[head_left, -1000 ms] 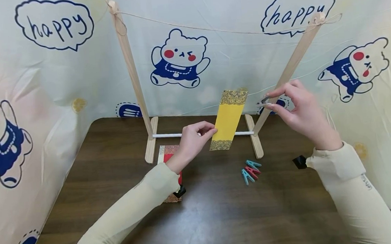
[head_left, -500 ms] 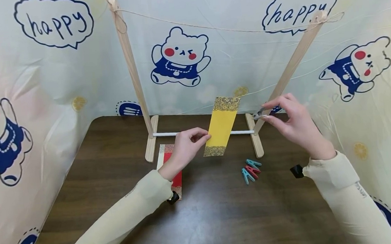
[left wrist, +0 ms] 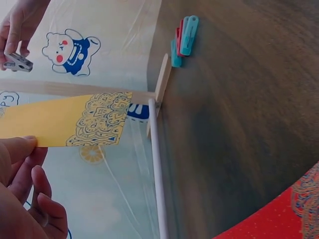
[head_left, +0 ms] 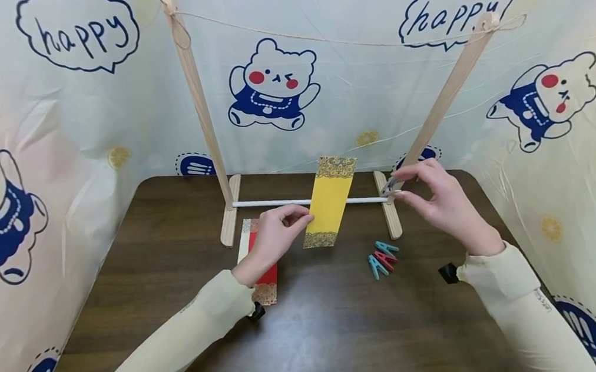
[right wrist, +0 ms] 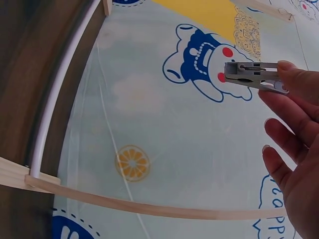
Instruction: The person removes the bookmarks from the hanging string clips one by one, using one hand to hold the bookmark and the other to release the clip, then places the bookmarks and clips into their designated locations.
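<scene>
Yellow paper strip [head_left: 329,201] is pinched at its lower edge by your left hand [head_left: 276,235]; your right hand [head_left: 440,200] pinches a grey clip [head_left: 388,187]. Loose pinching risks dropping either.

The scene is being viewed from the head, looking forward and down across the table [head_left: 315,326] to the rack [head_left: 200,100] and the curtain behind. Both hands are being taken in from a middling distance. The left wrist view is being tilted sideways, close along the yellow strip [left wrist: 65,119] and white rod [left wrist: 157,169]. The right wrist view is being aimed up, very near the grey peg [right wrist: 251,74]. Strip, rod and peg are being shared by all three views.
</scene>
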A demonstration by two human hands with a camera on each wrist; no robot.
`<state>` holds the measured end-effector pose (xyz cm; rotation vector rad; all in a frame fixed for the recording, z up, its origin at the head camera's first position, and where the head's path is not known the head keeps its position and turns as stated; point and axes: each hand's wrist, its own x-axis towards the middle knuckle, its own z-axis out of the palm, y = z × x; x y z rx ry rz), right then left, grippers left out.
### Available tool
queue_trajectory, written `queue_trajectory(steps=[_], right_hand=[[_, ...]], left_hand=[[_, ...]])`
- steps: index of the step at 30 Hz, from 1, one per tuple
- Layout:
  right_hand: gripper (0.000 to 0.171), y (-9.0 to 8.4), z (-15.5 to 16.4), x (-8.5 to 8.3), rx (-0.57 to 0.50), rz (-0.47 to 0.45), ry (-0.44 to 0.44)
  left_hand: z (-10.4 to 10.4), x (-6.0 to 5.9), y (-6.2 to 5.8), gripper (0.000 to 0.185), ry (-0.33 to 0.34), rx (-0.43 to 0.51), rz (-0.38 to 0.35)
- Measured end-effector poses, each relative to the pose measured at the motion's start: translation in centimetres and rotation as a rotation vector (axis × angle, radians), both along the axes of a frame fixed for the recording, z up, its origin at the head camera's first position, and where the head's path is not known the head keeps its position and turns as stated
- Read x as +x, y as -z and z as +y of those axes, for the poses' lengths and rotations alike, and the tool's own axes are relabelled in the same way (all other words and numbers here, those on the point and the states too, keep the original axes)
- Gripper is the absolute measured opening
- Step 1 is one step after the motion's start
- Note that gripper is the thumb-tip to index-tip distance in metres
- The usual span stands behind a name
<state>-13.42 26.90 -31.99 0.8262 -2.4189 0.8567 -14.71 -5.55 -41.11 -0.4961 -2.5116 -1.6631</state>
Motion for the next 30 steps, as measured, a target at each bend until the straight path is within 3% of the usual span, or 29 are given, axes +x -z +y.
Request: queue_trajectory(steps=[10,19,30], right_hand=[[0.048,1.1,-0.1,0.4,0.019,0.023,-0.047],[0.044,2.4,-0.1,1.0,0.034,-0.049,-0.014],[0.040,3.8,-0.1,1.7,0.070,-0.139,0.029]], left_hand=[[-0.9,1.1,0.5,0.005,0.016,-0.008,-0.021],[-1.5,1.8,1.6,0.005,0.008,0.000,-0.041],[-3.0,2.7,2.1,0.006,-0.023,-0.041,-0.084]])
